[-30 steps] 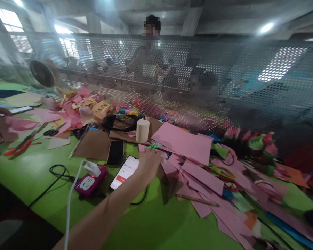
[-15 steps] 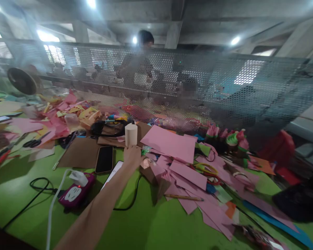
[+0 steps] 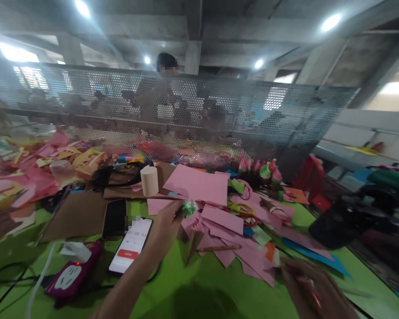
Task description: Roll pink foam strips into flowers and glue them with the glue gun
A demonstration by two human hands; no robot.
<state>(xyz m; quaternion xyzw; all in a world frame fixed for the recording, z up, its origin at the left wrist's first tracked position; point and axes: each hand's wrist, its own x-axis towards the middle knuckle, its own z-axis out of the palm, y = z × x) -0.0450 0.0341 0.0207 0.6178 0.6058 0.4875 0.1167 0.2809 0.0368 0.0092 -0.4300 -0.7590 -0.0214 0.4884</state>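
Observation:
My left hand [image 3: 166, 223] reaches out over the green table [image 3: 199, 292], its fingers pinched on a small green piece [image 3: 188, 207] at the edge of a heap of pink paper sheets [image 3: 199, 184]. A lit phone showing a timer [image 3: 131, 243] lies just left of that wrist, beside a dark phone [image 3: 114, 218]. A cream cylinder [image 3: 149, 180] stands behind them. My right hand [image 3: 314, 290] is at the bottom right, smeared by motion, with a thin red streak across it. I cannot make out its fingers.
A pencil [image 3: 219, 248] lies on the pink scraps. A pink power strip [image 3: 71, 274] with a white cable sits front left. Brown card [image 3: 76, 215], paper flowers [image 3: 262, 170] and more cuttings [image 3: 53, 155] crowd the back. A person [image 3: 162, 88] stands behind the mesh partition [image 3: 252, 115].
The view has swung right and up. My left hand has drawn back slightly towards me beside the timer phone. My right hand has come into view at the bottom right.

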